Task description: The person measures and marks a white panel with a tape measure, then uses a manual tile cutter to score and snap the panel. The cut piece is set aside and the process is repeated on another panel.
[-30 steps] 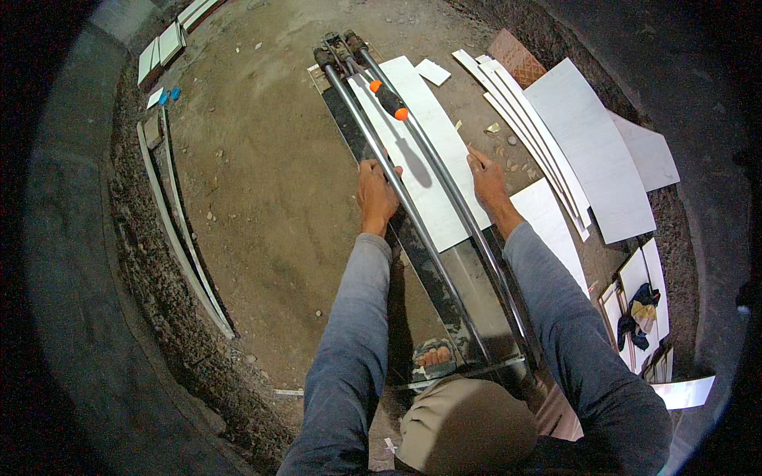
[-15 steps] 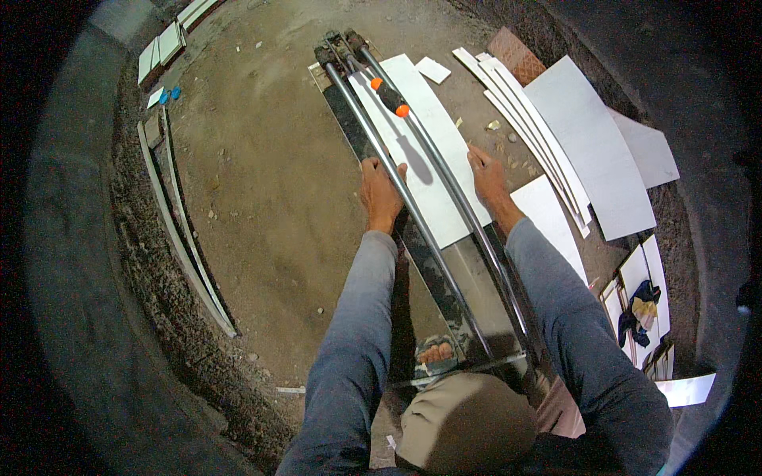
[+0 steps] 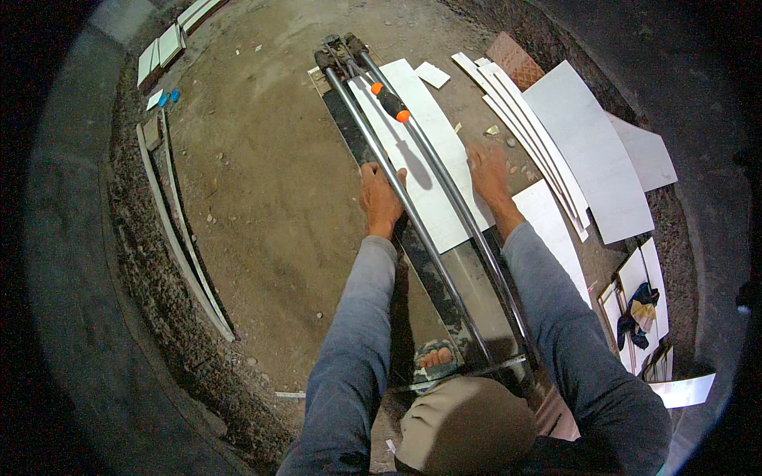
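Note:
A white tile (image 3: 432, 214) lies on a manual tile cutter (image 3: 456, 305), beneath its two long metal rails. My left hand (image 3: 381, 198) is at the tile's left edge, fingers curled and thumb against it, with the left rail passing over the hand. Beside the tile's right edge is my right hand (image 3: 490, 178); motion smears its fingers, so their grip is unclear. The cutter's black handle with orange ends (image 3: 390, 102) rests toward the far end, and its shadow falls across the tile.
Several white tile strips (image 3: 536, 147) and large white tiles (image 3: 591, 151) lie on the right. A patterned brown tile (image 3: 514, 59) sits behind them. Dark gloves (image 3: 640, 313) lie on tiles at lower right. Long thin strips (image 3: 178, 222) rest on the dirt floor at left.
My right hand has shifted slightly at the tile's right edge and is now blurred. The left hand stays in about the same place, and the cutter's handle has not moved along the rails.

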Demonstrator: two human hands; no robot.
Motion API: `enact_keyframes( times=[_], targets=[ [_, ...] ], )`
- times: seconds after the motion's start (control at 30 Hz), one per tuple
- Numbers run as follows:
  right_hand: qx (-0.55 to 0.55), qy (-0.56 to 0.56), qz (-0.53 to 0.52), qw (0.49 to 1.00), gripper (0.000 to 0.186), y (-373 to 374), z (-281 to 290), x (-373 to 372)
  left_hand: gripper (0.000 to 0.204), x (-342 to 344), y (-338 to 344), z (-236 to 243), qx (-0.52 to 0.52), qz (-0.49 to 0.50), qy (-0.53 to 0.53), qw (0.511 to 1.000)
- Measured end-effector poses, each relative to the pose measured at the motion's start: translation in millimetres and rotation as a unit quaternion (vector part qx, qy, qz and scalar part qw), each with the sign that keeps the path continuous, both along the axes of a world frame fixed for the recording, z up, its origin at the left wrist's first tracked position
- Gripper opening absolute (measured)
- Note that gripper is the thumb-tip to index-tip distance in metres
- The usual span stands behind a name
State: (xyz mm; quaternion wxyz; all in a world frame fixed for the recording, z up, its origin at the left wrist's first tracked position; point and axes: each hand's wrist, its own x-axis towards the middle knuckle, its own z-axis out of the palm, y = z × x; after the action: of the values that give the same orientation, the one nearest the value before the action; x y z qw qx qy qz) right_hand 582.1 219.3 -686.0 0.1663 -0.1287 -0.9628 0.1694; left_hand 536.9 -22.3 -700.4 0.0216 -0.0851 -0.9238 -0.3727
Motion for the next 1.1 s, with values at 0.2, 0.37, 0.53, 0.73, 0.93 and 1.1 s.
enact_keyframes(
  times=[0.2,0.37,0.53,0.73,0.93,1.1],
  targets=[
    [-0.634,-0.099,0.089,0.762,0.074,-73.4,91.9,-70.5,0.038,0.6,2.6,3.2,0.024,0.014,0.019,0.999],
    [-0.628,-0.076,0.11,0.767,0.037,-100.3,141.0,-129.3,0.039,2.1,2.5,1.8,0.022,0.027,0.013,0.999],
    [-0.439,-0.068,0.18,0.878,0.033,-97.1,146.9,-141.8,0.04,2.2,3.2,0.4,0.039,0.032,0.005,0.999],
    [-0.531,-0.106,0.093,0.836,0.038,-99.8,148.6,-120.9,0.051,3.4,2.8,0.3,0.037,0.03,0.012,0.999],
    [-0.541,-0.077,0.094,0.832,0.037,-107.4,146.8,-118.6,0.057,2.8,2.6,1.2,0.019,0.025,0.005,0.999],
    [-0.53,-0.11,0.091,0.836,0.032,-104.0,149.2,-124.1,0.058,1.0,2.3,-0.1,0.017,0.027,0.003,0.999]
  ],
)
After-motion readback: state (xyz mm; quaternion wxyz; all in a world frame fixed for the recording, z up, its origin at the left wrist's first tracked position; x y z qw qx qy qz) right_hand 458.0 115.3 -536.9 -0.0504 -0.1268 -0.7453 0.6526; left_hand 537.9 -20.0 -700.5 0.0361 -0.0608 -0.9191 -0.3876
